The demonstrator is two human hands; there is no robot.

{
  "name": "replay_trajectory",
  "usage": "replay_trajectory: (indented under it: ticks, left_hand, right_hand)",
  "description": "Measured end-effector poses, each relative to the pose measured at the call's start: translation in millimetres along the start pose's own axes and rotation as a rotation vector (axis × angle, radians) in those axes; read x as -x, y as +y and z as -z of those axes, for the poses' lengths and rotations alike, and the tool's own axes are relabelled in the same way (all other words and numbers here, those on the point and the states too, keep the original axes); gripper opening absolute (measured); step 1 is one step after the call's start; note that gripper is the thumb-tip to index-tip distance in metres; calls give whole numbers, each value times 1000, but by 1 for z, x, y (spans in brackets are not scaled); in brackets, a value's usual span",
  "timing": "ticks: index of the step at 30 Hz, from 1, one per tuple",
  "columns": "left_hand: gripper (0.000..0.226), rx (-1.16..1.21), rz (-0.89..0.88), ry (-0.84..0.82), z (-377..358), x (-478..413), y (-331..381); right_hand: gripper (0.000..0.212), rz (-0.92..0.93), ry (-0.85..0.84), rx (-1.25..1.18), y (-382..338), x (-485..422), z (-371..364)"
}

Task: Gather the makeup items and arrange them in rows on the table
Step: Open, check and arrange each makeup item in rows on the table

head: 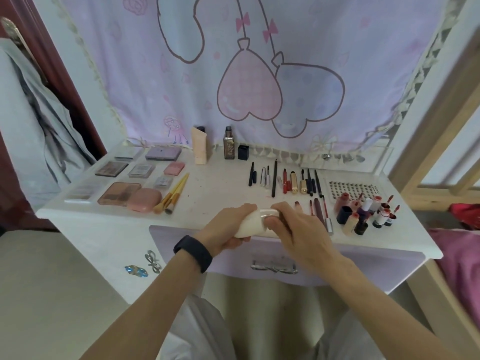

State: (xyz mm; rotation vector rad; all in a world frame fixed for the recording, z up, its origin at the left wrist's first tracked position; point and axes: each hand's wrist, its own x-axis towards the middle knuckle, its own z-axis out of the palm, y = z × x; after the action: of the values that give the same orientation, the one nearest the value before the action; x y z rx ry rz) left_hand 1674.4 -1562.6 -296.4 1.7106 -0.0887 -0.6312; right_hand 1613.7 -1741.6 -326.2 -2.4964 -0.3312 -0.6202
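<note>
Your left hand point(226, 224) curls round the left end of the cream-white rounded plastic compact case point(255, 224); your right hand point(298, 227) grips its right end, thumb pressed on its face; the case sits at the front edge of the white painted surface point(220, 183), though whether it touches the top you cannot tell. To the left lie the flat rectangular eyeshadow palettes point(111, 168) in rows, with a pink rounded case point(144, 200) and gold-handled brushes point(172, 193) just beside them; at the back stand a beige squeeze tube point(199, 145), a brown glass bottle point(228, 146) and a black square cap point(243, 152); right of centre runs a row of dark pencils and gold lipsticks point(285, 180); near your right hand stands a cluster of small red and dark bottles point(363, 214); a black band point(193, 253) wraps your left wrist.
</note>
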Motion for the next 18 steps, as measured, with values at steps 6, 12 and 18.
replay_trajectory:
  ticks: [6, 12, 18]
  left_hand:
    - [51, -302, -172, 196, 7, -5, -4]
    - [53, -411, -315, 264, 10, -4, -5]
    - [49, -350, -265, 238, 14, -8, -8]
  right_hand:
    - [57, -404, -206, -652, -5, -3, 6]
    - [35, -535, -322, -782, -5, -17, 15]
    - [43, -399, -344, -618, -3, -23, 24]
